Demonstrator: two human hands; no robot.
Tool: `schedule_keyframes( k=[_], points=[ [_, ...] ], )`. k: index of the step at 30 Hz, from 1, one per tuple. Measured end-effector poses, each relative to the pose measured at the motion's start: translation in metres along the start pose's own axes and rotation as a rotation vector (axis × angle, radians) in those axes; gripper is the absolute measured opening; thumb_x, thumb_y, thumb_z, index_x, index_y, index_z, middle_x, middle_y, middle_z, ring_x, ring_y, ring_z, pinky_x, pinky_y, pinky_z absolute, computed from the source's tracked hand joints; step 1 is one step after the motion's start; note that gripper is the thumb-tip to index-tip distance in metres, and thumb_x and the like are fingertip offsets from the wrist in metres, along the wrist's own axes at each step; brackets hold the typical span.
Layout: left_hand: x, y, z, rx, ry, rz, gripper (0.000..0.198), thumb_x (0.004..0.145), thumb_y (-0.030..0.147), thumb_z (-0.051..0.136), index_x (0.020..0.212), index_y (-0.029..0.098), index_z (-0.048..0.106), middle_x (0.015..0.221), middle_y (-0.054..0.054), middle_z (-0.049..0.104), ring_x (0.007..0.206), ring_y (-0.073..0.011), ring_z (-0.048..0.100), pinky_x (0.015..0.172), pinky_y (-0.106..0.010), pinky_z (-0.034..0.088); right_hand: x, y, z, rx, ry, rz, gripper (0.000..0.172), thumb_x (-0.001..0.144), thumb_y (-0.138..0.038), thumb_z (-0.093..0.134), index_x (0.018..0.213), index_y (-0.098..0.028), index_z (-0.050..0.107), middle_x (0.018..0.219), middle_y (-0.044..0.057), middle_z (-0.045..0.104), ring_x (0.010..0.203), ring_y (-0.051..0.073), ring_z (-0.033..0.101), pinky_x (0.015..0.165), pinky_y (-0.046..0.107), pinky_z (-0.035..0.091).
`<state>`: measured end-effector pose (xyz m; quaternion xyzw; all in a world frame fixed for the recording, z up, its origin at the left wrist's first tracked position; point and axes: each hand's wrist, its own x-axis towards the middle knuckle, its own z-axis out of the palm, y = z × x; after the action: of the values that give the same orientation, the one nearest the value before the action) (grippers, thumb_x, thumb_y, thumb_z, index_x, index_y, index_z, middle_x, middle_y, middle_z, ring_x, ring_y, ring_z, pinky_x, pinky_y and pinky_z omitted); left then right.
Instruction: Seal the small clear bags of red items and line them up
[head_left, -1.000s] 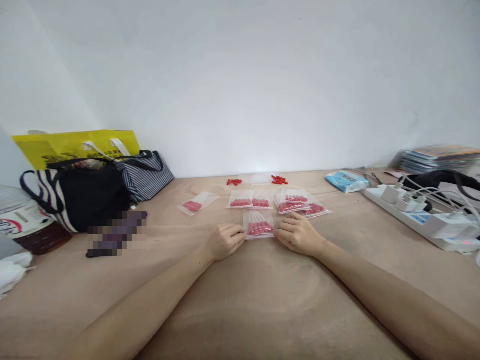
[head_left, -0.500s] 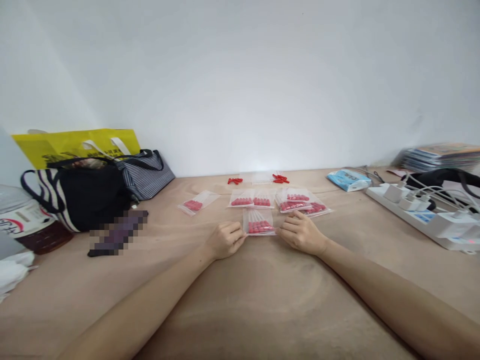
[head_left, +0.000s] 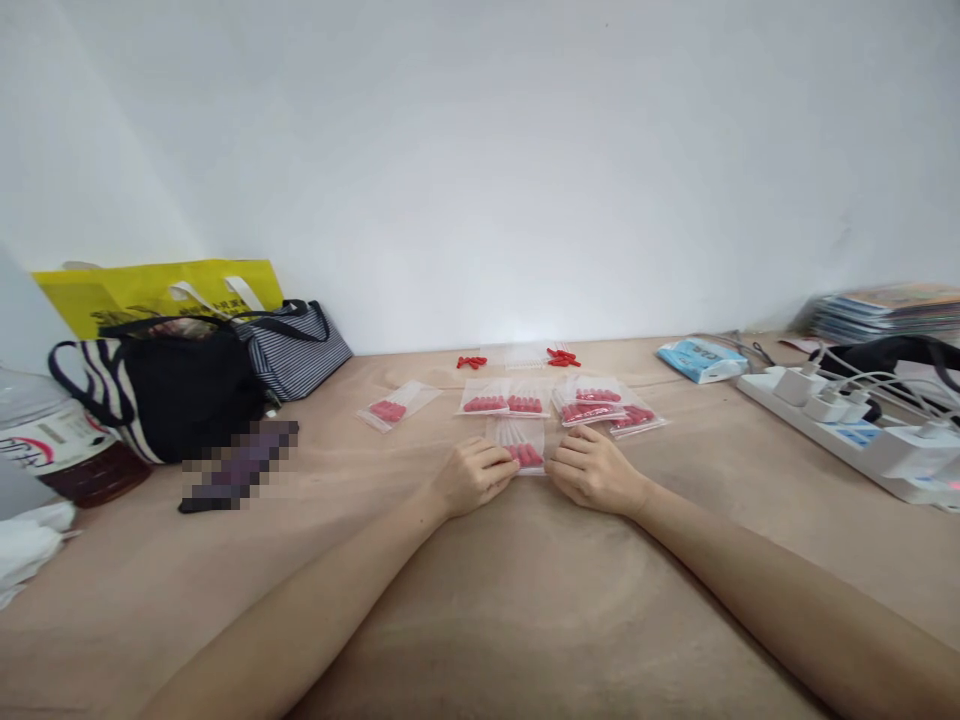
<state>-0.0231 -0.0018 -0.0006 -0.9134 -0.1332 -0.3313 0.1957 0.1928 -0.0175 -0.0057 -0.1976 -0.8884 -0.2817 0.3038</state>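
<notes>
A small clear plastic bag (head_left: 529,452) holding several red sticks with pale ends lies flat on the table in front of me. My left hand (head_left: 474,478) is closed, its fingertips over the bag's lower left part and hiding some of the red sticks. At the opposite edge, my right hand (head_left: 594,472) is closed too, fingers curled against the bag's right side. Just behind sit two similar filled bags side by side, the left bag (head_left: 484,398) and the right bag (head_left: 527,400). Beyond my right hand lies a pile of filled bags (head_left: 600,398).
Another filled bag (head_left: 388,409) lies alone to the left. Loose red pieces (head_left: 472,362) and more red pieces (head_left: 562,357) rest near the wall. A power strip (head_left: 840,425) with chargers stands right, beside a blue packet (head_left: 701,360). Bags (head_left: 187,390) and a bottle (head_left: 67,450) stand left.
My left hand has slid right, from the bag's lower left corner onto its front, covering part of the red sticks. My right hand has shifted only slightly toward the bag.
</notes>
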Motion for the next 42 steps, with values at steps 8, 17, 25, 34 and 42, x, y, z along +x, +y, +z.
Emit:
schedule_keyframes(
  k=[8, 17, 25, 34, 42],
  points=[
    [0.003, 0.003, 0.0, 0.052, 0.022, 0.01, 0.008, 0.078, 0.017, 0.051, 0.078, 0.016, 0.059, 0.072, -0.001, 0.063, 0.063, -0.0106, 0.056, 0.057, -0.023, 0.043, 0.009, -0.01, 0.004, 0.024, 0.024, 0.097, 0.023, 0.081, -0.013, 0.04, 0.063, -0.016, 0.054, 0.058, 0.0, 0.051, 0.06, 0.011, 0.039, 0.063, 0.027, 0.025],
    [0.005, 0.008, 0.003, 0.054, 0.019, 0.011, 0.011, 0.078, 0.016, 0.048, 0.075, 0.015, 0.058, 0.07, -0.002, 0.063, 0.062, -0.0106, 0.055, 0.057, -0.023, 0.042, 0.012, -0.015, 0.008, 0.084, 0.029, 0.184, 0.021, 0.081, -0.02, 0.042, 0.065, -0.016, 0.055, 0.058, 0.0, 0.052, 0.062, 0.011, 0.043, 0.067, 0.027, 0.026],
    [0.006, 0.008, 0.002, 0.016, 0.055, -0.004, 0.009, 0.077, 0.014, 0.049, 0.074, 0.015, 0.057, 0.07, -0.001, 0.062, 0.061, -0.0108, 0.054, 0.056, -0.024, 0.042, 0.017, -0.019, 0.005, 0.093, 0.041, 0.2, 0.024, 0.082, -0.017, 0.038, 0.066, -0.016, 0.055, 0.059, 0.001, 0.053, 0.062, 0.011, 0.043, 0.067, 0.028, 0.025],
    [0.0, -0.002, -0.009, 0.088, 0.064, 0.018, 0.008, 0.076, 0.012, 0.05, 0.069, 0.014, 0.054, 0.064, -0.002, 0.059, 0.058, -0.0112, 0.05, 0.058, -0.025, 0.043, 0.003, -0.006, 0.0, 0.143, 0.034, 0.272, 0.018, 0.081, -0.017, 0.041, 0.068, -0.016, 0.053, 0.059, 0.0, 0.054, 0.062, 0.011, 0.044, 0.067, 0.028, 0.025],
    [-0.002, -0.002, -0.013, 0.154, -0.003, 0.025, 0.01, 0.079, 0.012, 0.048, 0.072, 0.014, 0.054, 0.069, -0.002, 0.06, 0.062, -0.0107, 0.052, 0.062, -0.025, 0.044, 0.005, -0.005, -0.001, 0.143, 0.007, 0.312, 0.014, 0.081, -0.022, 0.046, 0.071, -0.017, 0.055, 0.064, 0.0, 0.056, 0.068, 0.012, 0.045, 0.07, 0.029, 0.024]
  ],
)
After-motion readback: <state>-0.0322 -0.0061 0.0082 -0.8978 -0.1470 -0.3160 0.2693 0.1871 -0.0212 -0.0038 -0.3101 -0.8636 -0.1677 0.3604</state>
